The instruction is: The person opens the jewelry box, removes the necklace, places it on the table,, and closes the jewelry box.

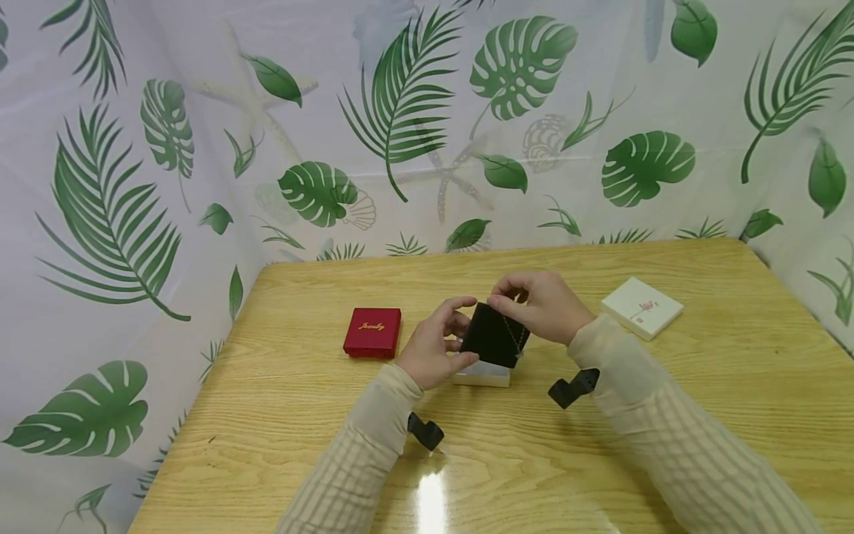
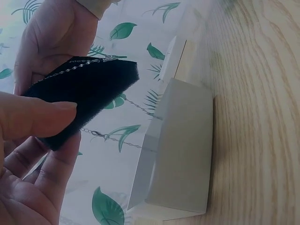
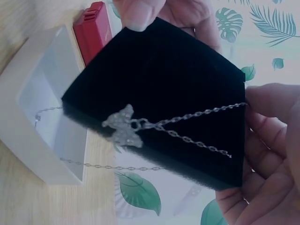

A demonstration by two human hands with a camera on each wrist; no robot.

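A square black velvet jewelry pad (image 1: 485, 340) is held up, tilted, over an open white box (image 1: 482, 377). My left hand (image 1: 430, 354) grips the pad by its left side, thumb on the front and fingers behind. At the pad's upper edge, my right hand (image 1: 545, 305) pinches the silver necklace (image 3: 192, 116) where its chain meets the edge. Two strands cross the pad's face to a sparkling pendant (image 3: 123, 125) near the opposite edge. Behind the pad, the rest of the chain (image 2: 136, 107) hangs down into the box.
A red box (image 1: 372, 330) with gold "Jewelry" lettering sits to the left on the wooden table (image 1: 280, 415). To the right lies a white lid (image 1: 642, 307) with a pink flower print. A leaf-patterned curtain (image 1: 427, 133) closes off the back and sides.
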